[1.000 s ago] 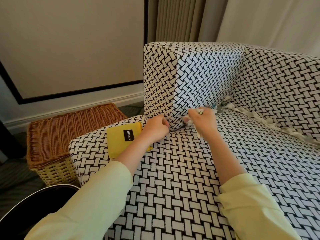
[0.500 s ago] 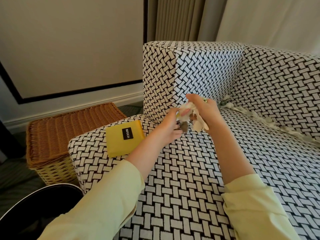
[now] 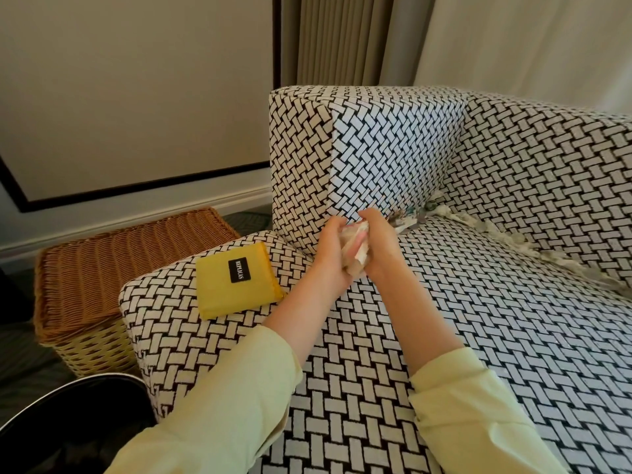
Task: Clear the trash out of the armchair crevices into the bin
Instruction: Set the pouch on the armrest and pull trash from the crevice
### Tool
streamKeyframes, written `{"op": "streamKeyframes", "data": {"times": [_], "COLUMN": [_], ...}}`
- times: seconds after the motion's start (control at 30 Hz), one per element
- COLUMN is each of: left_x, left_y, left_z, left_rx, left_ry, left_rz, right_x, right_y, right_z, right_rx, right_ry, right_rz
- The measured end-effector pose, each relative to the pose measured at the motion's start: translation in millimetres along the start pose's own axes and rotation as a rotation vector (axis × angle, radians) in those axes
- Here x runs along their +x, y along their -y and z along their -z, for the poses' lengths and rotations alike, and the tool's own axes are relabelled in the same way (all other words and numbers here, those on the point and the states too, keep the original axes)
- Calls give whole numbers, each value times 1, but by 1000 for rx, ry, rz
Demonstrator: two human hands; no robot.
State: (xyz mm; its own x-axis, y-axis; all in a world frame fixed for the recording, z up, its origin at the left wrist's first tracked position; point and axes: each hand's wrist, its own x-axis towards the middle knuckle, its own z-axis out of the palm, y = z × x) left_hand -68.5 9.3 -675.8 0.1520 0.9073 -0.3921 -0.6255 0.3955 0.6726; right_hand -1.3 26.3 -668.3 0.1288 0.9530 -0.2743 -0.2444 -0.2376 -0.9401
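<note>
My left hand (image 3: 333,253) and my right hand (image 3: 379,244) meet above the armchair seat (image 3: 444,336), just in front of the left armrest (image 3: 376,148). Together they grip a wad of crumpled pale paper trash (image 3: 355,244) pressed between them. More scraps of trash (image 3: 413,215) stick out of the crevice at the foot of the armrest. A line of pale trash (image 3: 513,239) runs along the crevice under the backrest. The black bin (image 3: 68,429) shows its rim at the lower left, beside the chair.
A yellow pouch with a black label (image 3: 236,280) lies on the seat's left front corner. A wicker basket with a lid (image 3: 113,265) stands on the floor left of the chair. Wall and curtains rise behind.
My right hand pulled trash up out of the armrest crevice. My left hand left the armrest corner and closed in on the wad, and both hands now hold it together.
</note>
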Motion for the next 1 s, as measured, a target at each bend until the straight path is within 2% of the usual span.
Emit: {"op": "streamKeyframes", "data": {"times": [0.1, 0.2, 0.33, 0.43, 0.57, 0.7, 0.83, 0.93, 1.0], "left_x": [4, 6, 2, 7, 13, 17, 23, 22, 22], "left_y": [5, 9, 11, 11, 7, 2, -5, -6, -4], "left_z": [-1, -3, -4, 1, 7, 13, 25, 28, 27], "left_rx": [-9, -85, -191, -206, -172, -72, 207, 323, 369], "left_ry": [8, 23, 53, -15, -114, -232, -370, -438, -446], "left_rz": [-12, -10, -3, -29, -58, -167, -343, -420, -457], "right_x": [6, 11, 11, 11, 9, 6, 16, 24, 26], "right_y": [-7, -12, -24, -30, -31, -29, -20, -24, -31], "right_z": [-4, -8, -9, -8, -10, -10, 12, 29, 30], "right_rx": [31, -33, -518, -903, -1045, -1041, -897, -1101, -1219], "right_ry": [-48, -71, -139, -225, -281, -295, -365, -214, -123], "right_rz": [64, 206, 507, 528, 670, 652, 571, 380, 384]}}
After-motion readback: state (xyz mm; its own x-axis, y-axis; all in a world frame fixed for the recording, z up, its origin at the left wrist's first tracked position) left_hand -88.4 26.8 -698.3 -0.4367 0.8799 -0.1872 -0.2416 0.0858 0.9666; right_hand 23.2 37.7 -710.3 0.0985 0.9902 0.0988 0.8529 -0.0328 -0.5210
